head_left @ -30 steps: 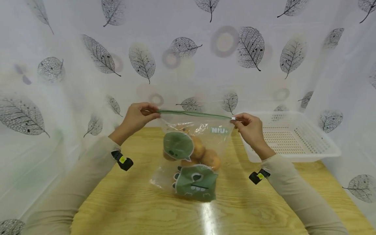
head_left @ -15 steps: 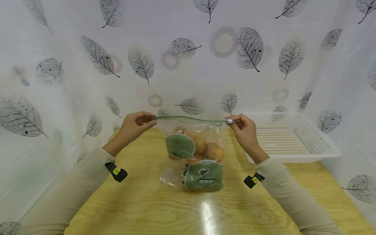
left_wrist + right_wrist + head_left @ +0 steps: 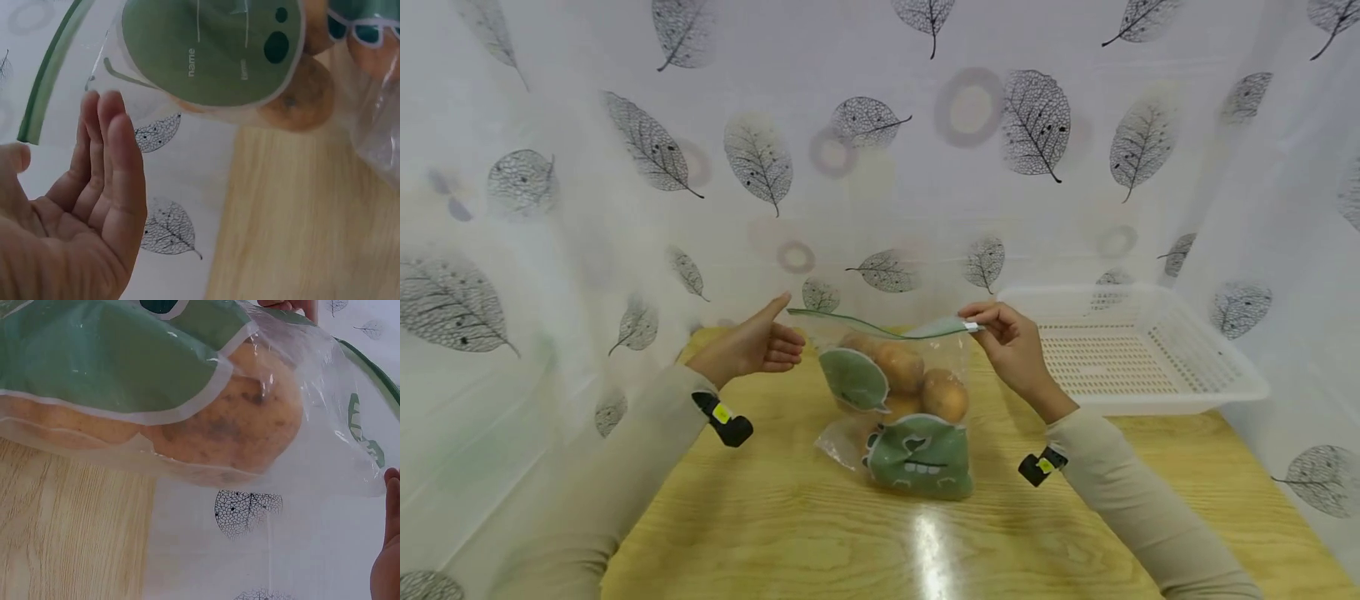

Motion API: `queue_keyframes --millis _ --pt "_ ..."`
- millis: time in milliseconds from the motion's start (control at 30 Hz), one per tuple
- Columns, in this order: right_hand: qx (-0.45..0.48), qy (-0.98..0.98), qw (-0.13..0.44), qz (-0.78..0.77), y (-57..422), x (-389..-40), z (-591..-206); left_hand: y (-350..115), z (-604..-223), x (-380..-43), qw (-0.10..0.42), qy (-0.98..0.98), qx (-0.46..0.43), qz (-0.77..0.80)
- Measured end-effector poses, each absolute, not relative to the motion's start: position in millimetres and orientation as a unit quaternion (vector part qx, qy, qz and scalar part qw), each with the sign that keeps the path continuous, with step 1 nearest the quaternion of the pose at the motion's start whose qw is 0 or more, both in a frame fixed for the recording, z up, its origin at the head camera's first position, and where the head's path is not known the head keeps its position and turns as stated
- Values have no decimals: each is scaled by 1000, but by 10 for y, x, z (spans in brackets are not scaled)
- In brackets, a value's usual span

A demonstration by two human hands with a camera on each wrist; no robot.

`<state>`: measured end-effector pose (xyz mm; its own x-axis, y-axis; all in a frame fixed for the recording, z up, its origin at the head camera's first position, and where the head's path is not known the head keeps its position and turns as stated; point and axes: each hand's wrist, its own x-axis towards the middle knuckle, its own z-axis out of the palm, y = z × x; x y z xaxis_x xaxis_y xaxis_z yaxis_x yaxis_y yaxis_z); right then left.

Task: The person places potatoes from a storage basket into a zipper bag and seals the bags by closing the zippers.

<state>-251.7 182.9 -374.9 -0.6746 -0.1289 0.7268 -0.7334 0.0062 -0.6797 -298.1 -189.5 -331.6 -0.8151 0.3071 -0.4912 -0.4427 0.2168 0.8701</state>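
Note:
A clear zip bag with green cartoon prints stands on the table, its green zip strip along the top. Several round orange-brown fruits fill it; in the right wrist view one fruit shows dark blotches. My right hand pinches the top right corner by the white slider. At the opposite corner my left hand has its fingers straight and thumb up, just left of the strip's free end. The left wrist view shows the palm holding nothing, beside the strip.
A white perforated plastic basket stands at the back right, partly behind my right hand. The wooden table ends at a pale leaf-printed curtain that encloses the back and sides.
The bag came down onto the table, and its strip sank from taut to wavy. My left hand let go of the left corner and straightened its fingers; the right hand lowered, still pinching.

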Motion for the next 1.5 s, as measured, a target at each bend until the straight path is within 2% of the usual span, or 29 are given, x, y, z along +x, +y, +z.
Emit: queue_keyframes --millis 200,333,533,800,967,1033,1100,1333,1500 --pt "344 -672 223 617 1884 -2503 -3786 -1864 -3400 -3035 351 663 -48 660" --pt "334 -682 218 613 1954 -2481 -3781 -1879 -3407 -3017 354 649 -8 673" --pt "281 -732 229 577 2049 -2393 -3712 -1866 -3382 -2971 310 649 72 691" --pt "208 -772 178 573 2169 -2274 -3715 -1859 -3383 -2866 249 630 146 721" --pt "181 -761 188 594 2272 -2228 -3758 -1884 -3397 -2796 205 595 171 758" --pt "173 -760 173 602 2319 -2217 -3765 -1904 -3393 -2773 197 589 184 762" --pt "165 -757 125 620 2357 -2220 -3768 -1915 -3378 -2755 194 588 196 761" --pt "108 -642 -158 742 2332 -2381 -3725 -1889 -3353 -2728 196 580 233 756" --pt "48 -560 -269 782 2255 -2550 -3652 -1861 -3356 -2711 201 571 268 750"
